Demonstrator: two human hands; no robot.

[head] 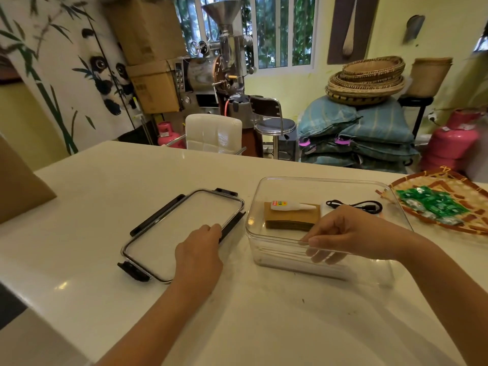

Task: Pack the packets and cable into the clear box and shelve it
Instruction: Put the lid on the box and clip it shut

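Note:
The clear box point(266, 239) stands open on the white counter. Inside it lie a stack of brown packets point(290, 217), a small white tube point(290, 206) on top of them, and a coiled black cable point(355, 206) to their right. My right hand point(346, 235) grips the box's near rim, thumb on top and fingers seen through the wall. The clear lid point(174, 228) with black clasps lies flat to the left of the box. My left hand point(199, 253) rests on the lid, fingers curled over its right edge.
A woven tray point(459, 225) with several green packets point(433, 204) sits at the right edge of the counter point(105, 207). A brown cardboard piece point(18, 191) stands at the far left. Behind the counter are a white chair, a stool, sacks and pink gas cylinders.

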